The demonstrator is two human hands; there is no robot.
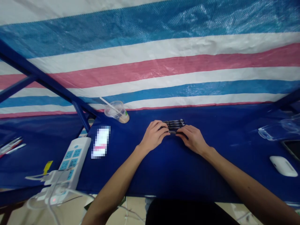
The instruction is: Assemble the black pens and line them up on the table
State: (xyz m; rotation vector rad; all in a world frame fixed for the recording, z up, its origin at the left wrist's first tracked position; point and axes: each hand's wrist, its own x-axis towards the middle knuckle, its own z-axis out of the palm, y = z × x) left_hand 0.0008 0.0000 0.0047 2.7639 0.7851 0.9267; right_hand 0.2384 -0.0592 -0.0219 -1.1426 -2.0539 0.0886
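Several dark, slim pens (173, 123) lie side by side in a small row on the blue tabletop (178, 165). At the row's left end, my left hand (154, 133) is closed, its thumb and fingers pinching the pen nearest me (172, 132). My right hand (192, 137) grips the right end of that same pen, fingers bent over it. Both hands partly cover the ends of the row, so the pen tips are hard to make out.
A plastic cup (124, 117) with a straw lies tipped at the back left, near a pixelated phone (101, 142). A power strip (79, 153) with cables stands at the left edge. On the right are a white case (283, 166) and a clear plastic cup (269, 133).
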